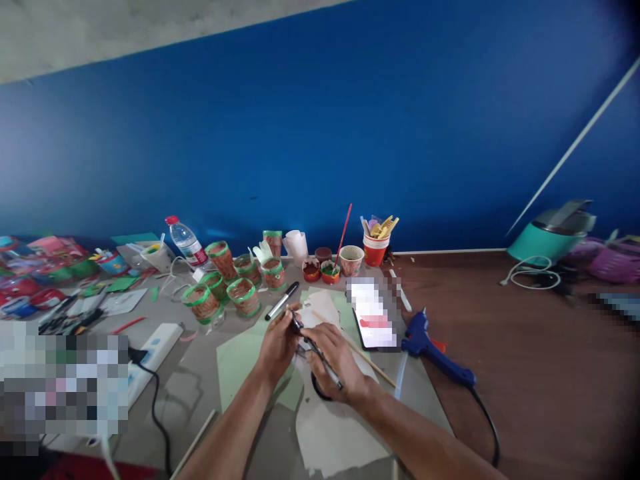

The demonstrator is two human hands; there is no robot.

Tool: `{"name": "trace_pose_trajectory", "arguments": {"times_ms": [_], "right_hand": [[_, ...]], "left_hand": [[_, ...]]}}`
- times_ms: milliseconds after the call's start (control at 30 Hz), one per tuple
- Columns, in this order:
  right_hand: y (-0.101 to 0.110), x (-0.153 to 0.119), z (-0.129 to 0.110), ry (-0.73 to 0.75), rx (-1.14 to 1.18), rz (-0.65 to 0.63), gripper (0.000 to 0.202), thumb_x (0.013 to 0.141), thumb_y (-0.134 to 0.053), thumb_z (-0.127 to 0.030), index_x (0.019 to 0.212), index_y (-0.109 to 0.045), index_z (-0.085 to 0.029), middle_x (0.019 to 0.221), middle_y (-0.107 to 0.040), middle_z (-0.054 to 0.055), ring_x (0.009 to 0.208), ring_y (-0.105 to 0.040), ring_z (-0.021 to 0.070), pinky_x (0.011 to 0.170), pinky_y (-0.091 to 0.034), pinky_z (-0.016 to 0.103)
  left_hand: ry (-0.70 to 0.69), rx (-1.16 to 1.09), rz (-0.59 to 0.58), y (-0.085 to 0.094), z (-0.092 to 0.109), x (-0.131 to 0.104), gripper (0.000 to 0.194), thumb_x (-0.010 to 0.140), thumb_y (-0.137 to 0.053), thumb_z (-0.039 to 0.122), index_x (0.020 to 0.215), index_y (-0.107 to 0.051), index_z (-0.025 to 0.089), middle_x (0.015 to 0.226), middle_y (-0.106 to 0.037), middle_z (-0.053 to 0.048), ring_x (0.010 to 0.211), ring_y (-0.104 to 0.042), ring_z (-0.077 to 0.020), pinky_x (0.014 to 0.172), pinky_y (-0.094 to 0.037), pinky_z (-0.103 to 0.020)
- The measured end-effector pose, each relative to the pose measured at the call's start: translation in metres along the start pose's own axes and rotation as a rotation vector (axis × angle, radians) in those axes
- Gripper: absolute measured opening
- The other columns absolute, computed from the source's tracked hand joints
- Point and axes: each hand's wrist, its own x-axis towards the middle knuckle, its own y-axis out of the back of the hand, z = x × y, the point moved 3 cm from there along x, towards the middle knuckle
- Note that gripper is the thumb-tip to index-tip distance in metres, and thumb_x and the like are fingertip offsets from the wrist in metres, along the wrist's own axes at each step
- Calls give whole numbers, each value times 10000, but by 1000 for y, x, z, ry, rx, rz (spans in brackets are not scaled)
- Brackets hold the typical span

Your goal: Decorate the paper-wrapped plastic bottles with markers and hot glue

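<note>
The left hand (280, 340) covers part of a small dark thing (295, 325), so I can't tell what it is. I can't see where it meets the pen (325, 363) in the right hand (333, 353). That hand also hides most of something black and round (320, 392). The bottom edge cuts off both arms. The right arm covers part of the white paper (335, 437). Blurry squares hide the phone (374, 313) screen and one end of the power strip (165, 340). The words on the bottle (187, 241) are too small to read. The right edge cuts off the purple basket (617, 260).
</note>
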Motion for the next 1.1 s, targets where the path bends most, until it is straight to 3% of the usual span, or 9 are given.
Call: {"name": "trace_pose_trajectory", "arguments": {"times_ms": [367,500,800,900,1100], "right_hand": [[2,-1,0,-55,-22,-3,394,907,-383,-212,1295,-443,-185,1023,-640,107,905,-592,245,825,-497,416],[2,-2,2,-51,-20,-8,368,909,-365,-221,1259,-473,-189,1024,-636,101,907,-580,242,840,-487,411],[-6,-5,4,182,-87,-8,419,844,-365,-154,1257,-430,-184,912,-600,79,801,-544,229,786,-472,416],[-6,-4,6,202,-97,-3,430,819,-362,-129,1239,-435,-183,863,-576,67,756,-523,224,746,-480,402],[-5,-7,9,224,-95,3,442,810,-356,-117,1240,-430,-189,817,-557,60,714,-505,226,729,-492,415]], "left_hand": [[-46,157,-53,-12,-14,-17,434,761,-698,484,1061,-587,190,739,-620,16,702,-588,-130,704,-454,-261],[-93,199,-3,-12,-21,-20,417,784,-644,543,1023,-555,213,769,-603,26,681,-573,-129,681,-444,-254],[-214,303,103,0,-33,-23,314,801,-626,491,957,-592,221,810,-603,-1,794,-575,-159,782,-451,-257],[-247,347,158,3,-34,-23,259,793,-644,445,923,-614,223,899,-617,-15,905,-573,-171,872,-428,-253],[-226,376,138,1,-36,-26,279,813,-615,468,955,-592,229,940,-603,-10,945,-562,-174,913,-411,-262]]}}
